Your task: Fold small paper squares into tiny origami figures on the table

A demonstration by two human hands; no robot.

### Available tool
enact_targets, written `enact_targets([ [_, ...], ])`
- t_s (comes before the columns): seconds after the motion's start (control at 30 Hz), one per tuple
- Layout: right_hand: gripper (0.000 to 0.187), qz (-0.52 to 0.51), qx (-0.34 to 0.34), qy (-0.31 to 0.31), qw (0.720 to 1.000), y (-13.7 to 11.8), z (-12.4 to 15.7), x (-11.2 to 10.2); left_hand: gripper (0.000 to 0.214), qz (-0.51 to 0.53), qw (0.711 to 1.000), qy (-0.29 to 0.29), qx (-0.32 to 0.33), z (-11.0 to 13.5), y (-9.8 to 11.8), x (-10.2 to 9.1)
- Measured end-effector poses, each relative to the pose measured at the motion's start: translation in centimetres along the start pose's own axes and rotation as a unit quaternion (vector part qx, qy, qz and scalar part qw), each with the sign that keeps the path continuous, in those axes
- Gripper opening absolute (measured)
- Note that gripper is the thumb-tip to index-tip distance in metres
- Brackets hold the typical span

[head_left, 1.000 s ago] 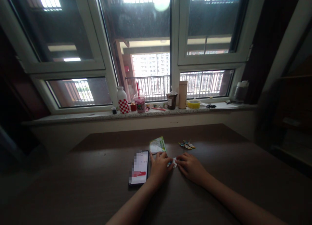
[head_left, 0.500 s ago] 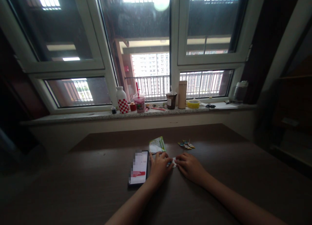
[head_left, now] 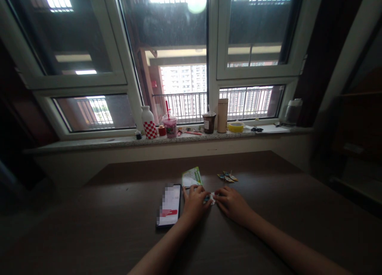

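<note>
Both hands rest on the dark wooden table [head_left: 268, 235], meeting over a small piece of folded white paper [head_left: 211, 198]. My left hand [head_left: 194, 204] curls its fingers down and pinches the paper's left side. My right hand [head_left: 232, 203] pinches the right side with its fingertips. A phone [head_left: 169, 204] with a lit screen lies just left of my left hand. A green and white paper packet [head_left: 192, 177] sits right behind my left hand. A few small colourful folded paper pieces [head_left: 228, 177] lie behind my right hand.
A stone windowsill [head_left: 89, 141] runs behind the table, holding a red-checked bottle [head_left: 148, 123], a pink drink cup [head_left: 170, 125], a dark cup [head_left: 209, 122], a tan tumbler [head_left: 222, 115], a yellow tape roll [head_left: 236, 126] and scissors [head_left: 257, 129]. A shelf stands at the right.
Both hands stay on the small paper with barely any movement; the view has drifted slightly.
</note>
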State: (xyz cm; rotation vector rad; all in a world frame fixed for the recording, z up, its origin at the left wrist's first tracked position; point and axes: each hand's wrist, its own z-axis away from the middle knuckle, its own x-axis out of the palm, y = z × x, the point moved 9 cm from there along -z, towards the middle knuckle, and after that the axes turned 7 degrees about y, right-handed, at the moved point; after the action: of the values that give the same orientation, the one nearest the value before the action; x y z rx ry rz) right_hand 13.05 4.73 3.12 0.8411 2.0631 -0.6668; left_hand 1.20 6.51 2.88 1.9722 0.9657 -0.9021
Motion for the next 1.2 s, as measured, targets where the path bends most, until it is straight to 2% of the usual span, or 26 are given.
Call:
enact_targets([
  [0.3,0.028,0.000,0.005,0.002,1.000,0.0,0.0,-0.1,0.018,-0.005,1.000,-0.004,-0.002,0.0,0.0,-0.1],
  [0.63,0.028,-0.022,0.020,0.001,1.000,0.4,0.1,0.3,0.024,0.001,1.000,-0.015,-0.002,0.0,-0.2,0.2],
  [0.93,0.027,-0.067,0.015,0.009,0.998,0.5,0.3,0.2,0.025,-0.072,0.996,0.005,0.057,0.2,1.0,-1.0],
  [1.07,0.026,-0.098,0.036,0.021,0.994,0.6,0.5,-0.5,0.026,-0.075,0.995,0.010,0.069,0.3,1.2,-1.2],
  [1.2,0.024,-0.088,0.030,0.021,0.996,0.3,0.8,-0.8,0.025,-0.080,0.994,0.016,0.070,0.4,1.2,-1.2],
])
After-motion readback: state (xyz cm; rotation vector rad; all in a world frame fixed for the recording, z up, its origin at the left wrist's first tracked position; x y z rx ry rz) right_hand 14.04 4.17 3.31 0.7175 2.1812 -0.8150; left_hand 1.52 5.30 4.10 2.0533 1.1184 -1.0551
